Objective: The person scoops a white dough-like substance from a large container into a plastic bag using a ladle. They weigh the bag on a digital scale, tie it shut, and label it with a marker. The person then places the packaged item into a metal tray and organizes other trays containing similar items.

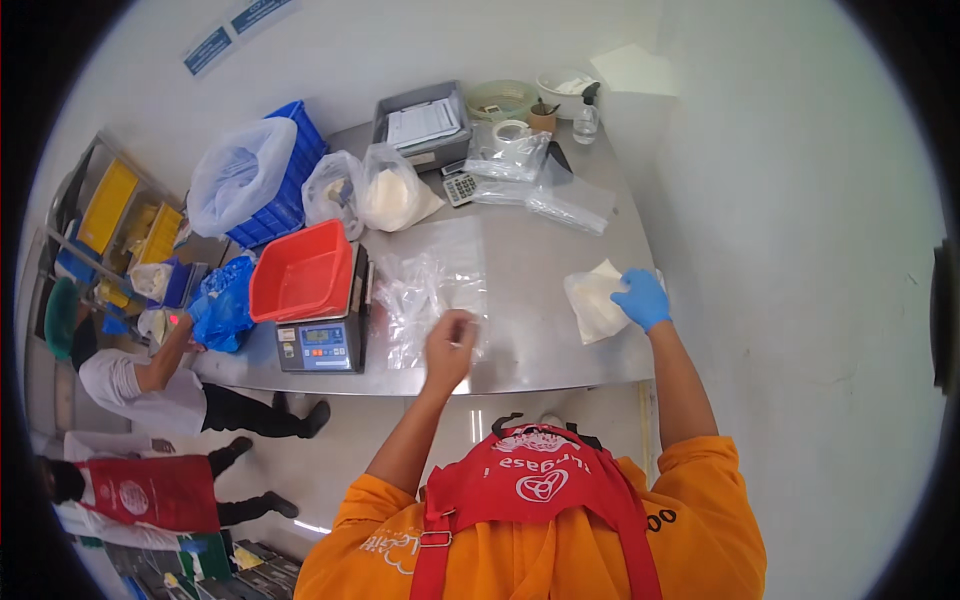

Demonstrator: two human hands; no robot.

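Evidently, the right hand (643, 298) pinches the bag (596, 305), mostly left of its fingertips; whether the left hand (452, 347), curled and blurred, holds anything cannot be told. Slack fingers could let the bag slump.

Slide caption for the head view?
Blue-gloved right hand on a filled plastic bag; bare left hand near clear bags beside a digital scale.

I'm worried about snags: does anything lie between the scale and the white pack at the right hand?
Yes: clear plastic lies on the table beside the scale, and the left hand is by the plastic's right edge, toward the white pack.
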